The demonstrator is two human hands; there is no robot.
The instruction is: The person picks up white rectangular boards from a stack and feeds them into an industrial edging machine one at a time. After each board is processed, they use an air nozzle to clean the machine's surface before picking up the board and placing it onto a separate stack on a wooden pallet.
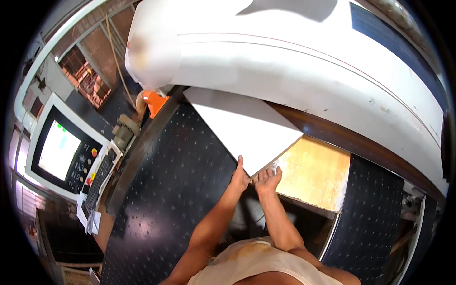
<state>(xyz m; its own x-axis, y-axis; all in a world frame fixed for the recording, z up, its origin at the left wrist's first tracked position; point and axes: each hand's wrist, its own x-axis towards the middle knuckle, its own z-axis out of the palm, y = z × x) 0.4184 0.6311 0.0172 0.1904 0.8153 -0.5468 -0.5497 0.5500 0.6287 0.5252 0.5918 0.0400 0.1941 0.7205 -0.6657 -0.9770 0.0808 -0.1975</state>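
Observation:
A flat white panel (247,123) lies turned at an angle, one corner pointing toward me and its far end close under the white machine's long body. My left hand (240,179) grips the panel's left edge beside that near corner, thumb up along the edge and fingers mostly hidden beneath. On the other side of the same corner, my right hand (267,180) holds the right edge, thumb raised and fingers curled at the rim. Beneath and right of the panel, a yellowish wooden board (316,171) shows white dust on its surface.
Black studded tables (175,156) stretch left and right of the board. A long white machine housing (285,61) spans the far side. At left stand a control screen (59,149), a keyboard (99,183) and an orange part (154,103). A gap lies below the board's front edge.

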